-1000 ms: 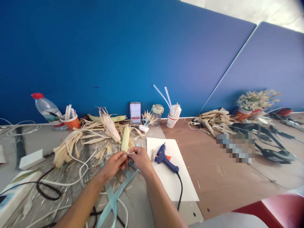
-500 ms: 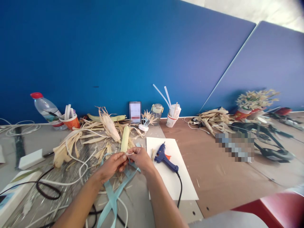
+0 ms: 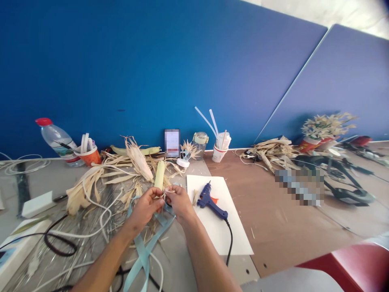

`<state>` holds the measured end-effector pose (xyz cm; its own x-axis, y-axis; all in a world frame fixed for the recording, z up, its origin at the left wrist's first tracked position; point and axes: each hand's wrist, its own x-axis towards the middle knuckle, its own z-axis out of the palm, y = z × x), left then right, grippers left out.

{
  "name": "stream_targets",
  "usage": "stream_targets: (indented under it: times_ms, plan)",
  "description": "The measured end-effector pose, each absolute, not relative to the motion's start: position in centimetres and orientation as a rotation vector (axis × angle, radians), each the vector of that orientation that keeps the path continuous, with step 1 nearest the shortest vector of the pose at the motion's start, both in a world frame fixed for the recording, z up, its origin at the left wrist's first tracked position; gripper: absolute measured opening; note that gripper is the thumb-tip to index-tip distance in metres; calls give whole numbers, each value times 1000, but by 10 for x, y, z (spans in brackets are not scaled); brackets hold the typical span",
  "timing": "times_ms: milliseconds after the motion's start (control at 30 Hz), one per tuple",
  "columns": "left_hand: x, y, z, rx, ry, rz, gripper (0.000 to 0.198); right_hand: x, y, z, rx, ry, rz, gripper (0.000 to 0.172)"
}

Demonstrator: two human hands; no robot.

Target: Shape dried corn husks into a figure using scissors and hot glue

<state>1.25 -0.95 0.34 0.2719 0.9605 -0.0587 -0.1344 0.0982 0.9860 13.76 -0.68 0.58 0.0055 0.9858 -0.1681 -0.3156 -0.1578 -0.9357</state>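
My left hand (image 3: 148, 206) and my right hand (image 3: 180, 203) meet over the table, fingertips close together. A thin pale strip (image 3: 169, 191) shows at the pinched fingertips of my right hand. My left thumb and fingers are pinched beside it, and what lies between them is too small to make out. Just beyond the fingers is a pale yellow-green piece of corn husk (image 3: 159, 173). Light blue ribbon (image 3: 142, 259) trails under my hands toward the front. A blue glue gun (image 3: 210, 202) rests on a white sheet (image 3: 231, 239) to the right of my right hand.
Dried corn husks (image 3: 138, 158) are heaped behind my hands. A phone (image 3: 172, 142), a husk flower (image 3: 190, 150), a jar (image 3: 200, 144) and a paper cup (image 3: 219, 152) stand along the blue partition. White cables (image 3: 105, 213) and a power strip (image 3: 21, 247) lie at left.
My fingertips have shifted slightly, with the left fingers more raised and spread around the pinch. The thin strip sits closer against my right fingers. The view has moved a little.
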Motion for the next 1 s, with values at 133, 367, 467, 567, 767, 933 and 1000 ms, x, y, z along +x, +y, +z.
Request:
stream_targets:
  times_ms: [133, 367, 467, 567, 767, 933, 1000]
  plan:
    - [14, -11, 0, 1192, 962, 1002, 32, 136, -10, 11, -1120, -896, 1412, 19]
    - [15, -11, 1, 1139, 1011, 945, 37, 135, -13, 17, -1159, -954, 1357, 19]
    - [16, -10, 3, 1065, 969, 1019, 33, 135, -13, 13, -1180, -975, 1327, 19]
    - [15, -9, 5, 991, 914, 1034, 28, 135, -12, 11, -1202, -1000, 1304, 19]
    - [11, -9, 4, 871, 833, 1070, 19, 135, -10, 9, -1161, -942, 1334, 17]
    - [9, -8, 1, 841, 811, 1073, 24, 135, -12, 16, -1139, -916, 1355, 16]
    - [10, -8, -1, 854, 806, 1033, 30, 135, -14, 21, -1146, -895, 1380, 16]
